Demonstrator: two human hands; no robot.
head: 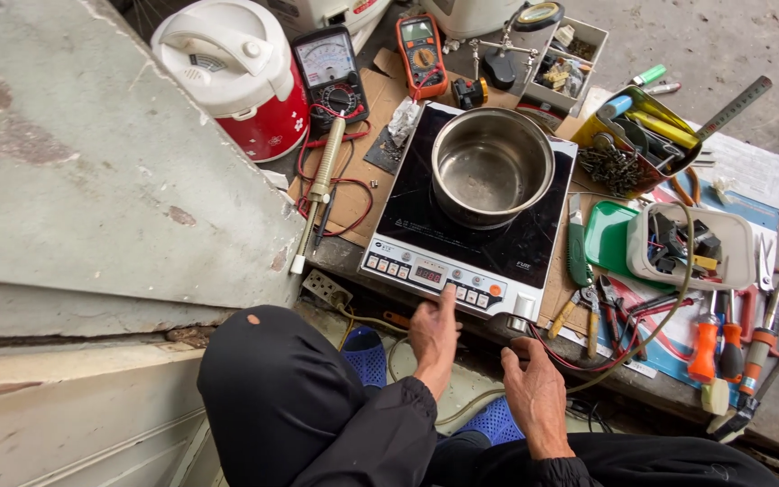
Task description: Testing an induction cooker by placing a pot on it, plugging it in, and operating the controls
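Centrally, the induction cooker (471, 225) carries a steel pot (492, 173); the left hand (433, 332) presses its control panel (435, 275) with one extended finger, the right hand (534, 390) loosely curled, empty, below. Screwdrivers (730, 341) lie right, multimeter (331, 72) upper left.

Your black-and-silver induction cooker (467, 236) carries a steel-grey pot (492, 172), with a red-and-white flowered rice cooker (238, 74) at ten o'clock, a green tray (608, 236) at three, and orange-handled screwdrivers (704, 347) at four o'clock.
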